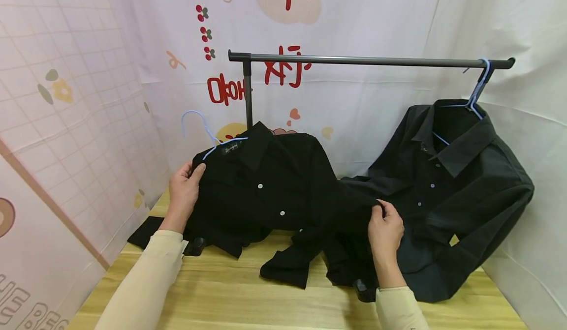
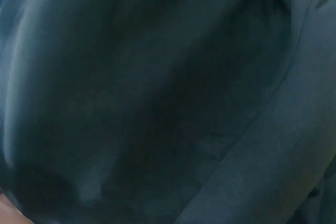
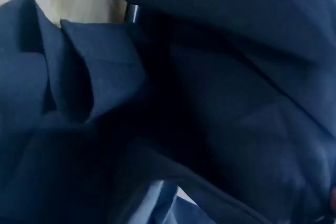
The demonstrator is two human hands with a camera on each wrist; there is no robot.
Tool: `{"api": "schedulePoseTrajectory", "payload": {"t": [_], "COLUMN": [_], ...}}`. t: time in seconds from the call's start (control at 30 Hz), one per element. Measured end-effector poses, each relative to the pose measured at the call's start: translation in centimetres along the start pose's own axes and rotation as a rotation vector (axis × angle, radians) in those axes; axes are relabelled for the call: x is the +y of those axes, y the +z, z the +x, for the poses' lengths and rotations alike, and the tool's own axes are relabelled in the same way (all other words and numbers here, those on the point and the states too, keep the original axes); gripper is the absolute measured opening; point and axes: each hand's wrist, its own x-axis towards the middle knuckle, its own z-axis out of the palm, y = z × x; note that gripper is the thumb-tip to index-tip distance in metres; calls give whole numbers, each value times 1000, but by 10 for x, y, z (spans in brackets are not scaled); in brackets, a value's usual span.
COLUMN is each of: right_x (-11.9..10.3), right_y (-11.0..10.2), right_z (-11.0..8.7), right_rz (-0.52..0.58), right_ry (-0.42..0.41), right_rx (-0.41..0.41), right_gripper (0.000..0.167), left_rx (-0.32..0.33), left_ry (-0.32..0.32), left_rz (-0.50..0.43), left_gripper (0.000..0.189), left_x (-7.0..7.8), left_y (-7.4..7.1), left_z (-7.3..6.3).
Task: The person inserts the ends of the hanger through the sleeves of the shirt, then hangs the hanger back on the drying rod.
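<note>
A black shirt [image 1: 288, 172] with white buttons is held up over the table, its collar toward the back. A light-blue hanger [image 1: 235, 139] sits at its collar, the hook sticking up free of the rack. My left hand [image 1: 185, 187] grips the shirt's shoulder on the left, thumb on top, close to the hanger's arm. On the right, my right hand [image 1: 386, 229] pinches an outstretched part of the dark cloth between thumb and fingers. Dark cloth [image 2: 157, 98] fills most of the left wrist view, and folds of cloth [image 3: 252, 103] cover most of the right wrist view.
A dark rack [image 1: 354, 60] spans the back. At its right end a second black shirt [image 1: 483, 172] hangs on another light-blue hanger [image 1: 476, 89], its lower part reaching the wooden table [image 1: 221, 290]. Printed white curtains [image 1: 376, 15] enclose the back and sides.
</note>
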Motion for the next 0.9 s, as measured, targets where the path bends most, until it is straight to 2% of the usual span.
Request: {"api": "schedulePoseTrajectory", "payload": {"t": [0.13, 0.23, 0.33, 0.43, 0.5, 0.57, 0.6, 0.63, 0.7, 0.8, 0.9], "right_x": [6, 10, 12, 16, 20, 23, 24, 25, 25, 21, 11], "right_y": [4, 12, 21, 29, 34, 39, 41, 42, 43, 42, 41], "right_z": [-4, -13, -25, -36, -42, -48, -49, -50, -50, -44, -35], "right_rz": [-7, -50, -141, -266, -340, -399, -418, -428, -433, -370, -267], "right_ry": [-55, -79, -67, -47, -31, -18, -11, -12, -36, -115, -252], "right_rx": [74, 33, -162, -443, -602, -699, -714, -712, -645, -456, -293], "right_gripper": [21, 20, 33, 50, 54, 53, 54, 54, 46, 43, 44], "left_rx": [-4, -10, -20, -25, -28, -30, -33, -38, -58, -127, -239], "left_ry": [42, 66, 68, 60, 51, 43, 40, 38, 41, 56, 78], "left_rz": [73, 148, 184, 190, 186, 183, 181, 175, 170, 151, 134], "left_gripper": [40, 39, 38, 38, 38, 39, 40, 40, 40, 38, 34], "left_x": [3, 4, 3, 1, 0, -1, -1, -1, -2, -2, -4], "left_y": [1, 3, 4, 4, 3, 3, 3, 3, 3, 3, 5], "left_z": [-2, -3, -3, -4, -4, -4, -4, -4, -4, -5, -6]}}
